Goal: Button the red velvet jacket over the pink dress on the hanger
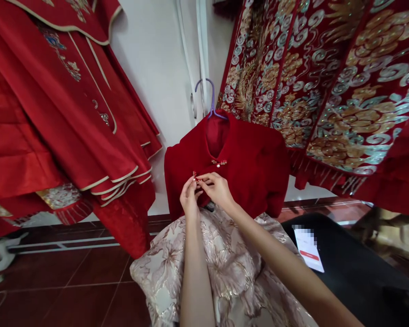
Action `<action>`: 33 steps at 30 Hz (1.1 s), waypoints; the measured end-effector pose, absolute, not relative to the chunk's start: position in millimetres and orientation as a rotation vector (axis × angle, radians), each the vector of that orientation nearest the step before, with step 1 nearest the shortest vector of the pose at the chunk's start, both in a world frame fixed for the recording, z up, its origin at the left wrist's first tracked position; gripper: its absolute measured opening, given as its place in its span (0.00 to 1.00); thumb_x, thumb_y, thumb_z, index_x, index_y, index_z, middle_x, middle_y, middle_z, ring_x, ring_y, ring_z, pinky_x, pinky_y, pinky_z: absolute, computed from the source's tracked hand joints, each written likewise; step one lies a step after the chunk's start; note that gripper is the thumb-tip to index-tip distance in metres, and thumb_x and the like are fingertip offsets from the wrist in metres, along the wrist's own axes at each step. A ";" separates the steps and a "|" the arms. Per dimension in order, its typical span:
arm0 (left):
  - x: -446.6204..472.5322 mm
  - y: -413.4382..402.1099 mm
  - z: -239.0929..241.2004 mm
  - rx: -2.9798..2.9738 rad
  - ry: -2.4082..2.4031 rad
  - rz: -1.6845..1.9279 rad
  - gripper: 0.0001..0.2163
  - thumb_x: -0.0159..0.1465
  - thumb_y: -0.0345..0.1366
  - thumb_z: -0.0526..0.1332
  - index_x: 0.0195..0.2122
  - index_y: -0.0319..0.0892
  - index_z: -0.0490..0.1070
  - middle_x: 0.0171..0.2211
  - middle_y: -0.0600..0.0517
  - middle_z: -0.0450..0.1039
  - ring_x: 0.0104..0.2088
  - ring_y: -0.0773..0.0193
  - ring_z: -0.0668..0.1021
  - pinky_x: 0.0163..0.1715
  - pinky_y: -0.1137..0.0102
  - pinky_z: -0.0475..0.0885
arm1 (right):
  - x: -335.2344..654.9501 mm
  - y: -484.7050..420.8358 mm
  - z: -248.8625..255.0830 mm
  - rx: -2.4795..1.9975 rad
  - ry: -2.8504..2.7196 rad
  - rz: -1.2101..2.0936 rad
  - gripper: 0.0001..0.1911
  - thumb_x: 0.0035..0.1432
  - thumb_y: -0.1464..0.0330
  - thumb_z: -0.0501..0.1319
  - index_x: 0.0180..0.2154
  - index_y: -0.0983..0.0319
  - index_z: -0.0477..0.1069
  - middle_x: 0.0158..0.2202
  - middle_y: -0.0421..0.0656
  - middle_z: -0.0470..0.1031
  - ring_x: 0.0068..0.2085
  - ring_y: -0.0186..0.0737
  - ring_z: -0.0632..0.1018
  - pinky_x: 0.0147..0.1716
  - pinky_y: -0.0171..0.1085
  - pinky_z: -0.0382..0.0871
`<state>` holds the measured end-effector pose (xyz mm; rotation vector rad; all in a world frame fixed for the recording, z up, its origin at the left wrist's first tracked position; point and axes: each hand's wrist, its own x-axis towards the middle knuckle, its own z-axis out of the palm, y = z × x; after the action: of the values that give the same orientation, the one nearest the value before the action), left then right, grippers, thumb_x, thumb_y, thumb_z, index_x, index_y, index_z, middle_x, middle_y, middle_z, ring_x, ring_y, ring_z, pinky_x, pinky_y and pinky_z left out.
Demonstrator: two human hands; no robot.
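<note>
A red velvet jacket [252, 168] hangs on a purple hanger [209, 97] against the white wall, above a cream floral brocade skirt [221, 272]. My left hand [189, 196] and my right hand [218, 188] meet at the jacket's front flap, fingers pinched on a small ornamental button clasp [195, 176]. A second pearl clasp [219, 162] sits fastened near the collar.
Red embroidered robes [64, 113] hang at the left. Heavily sequinned red and gold garments [327, 77] hang at the upper right. A black surface [354, 268] with a white card [308, 250] lies at the lower right. Dark red floor tiles [71, 281] spread below.
</note>
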<state>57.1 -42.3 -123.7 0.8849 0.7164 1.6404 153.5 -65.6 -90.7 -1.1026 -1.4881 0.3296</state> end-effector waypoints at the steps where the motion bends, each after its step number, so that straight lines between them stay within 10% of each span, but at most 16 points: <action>1: 58.4 -42.7 -120.2 0.888 0.740 1.656 0.19 0.52 0.42 0.66 0.44 0.40 0.74 0.40 0.47 0.76 0.34 0.68 0.78 0.30 0.76 0.71 | 154.0 -66.0 -89.8 -1.102 -1.491 0.328 0.11 0.57 0.70 0.58 0.41 0.60 0.76 0.39 0.43 0.73 0.33 0.32 0.78 0.36 0.32 0.74; 13: 47.0 -52.4 -52.3 0.995 1.054 1.247 0.11 0.59 0.39 0.62 0.36 0.35 0.73 0.35 0.45 0.77 0.22 0.73 0.75 0.22 0.77 0.71 | 172.0 -72.1 -67.4 -1.170 -1.457 0.267 0.09 0.56 0.72 0.58 0.38 0.61 0.76 0.39 0.42 0.76 0.30 0.31 0.77 0.35 0.33 0.73; 33: 42.2 -46.4 -80.9 1.097 1.007 1.527 0.12 0.57 0.35 0.61 0.39 0.34 0.75 0.37 0.42 0.78 0.34 0.63 0.81 0.32 0.73 0.75 | 150.9 -67.9 -87.3 -1.071 -1.351 0.308 0.11 0.58 0.70 0.57 0.41 0.60 0.75 0.39 0.44 0.72 0.35 0.33 0.77 0.34 0.32 0.75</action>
<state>42.2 -46.4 -80.9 1.0966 1.0068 1.5271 150.9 -67.9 -87.3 -1.0708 -1.3515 0.3080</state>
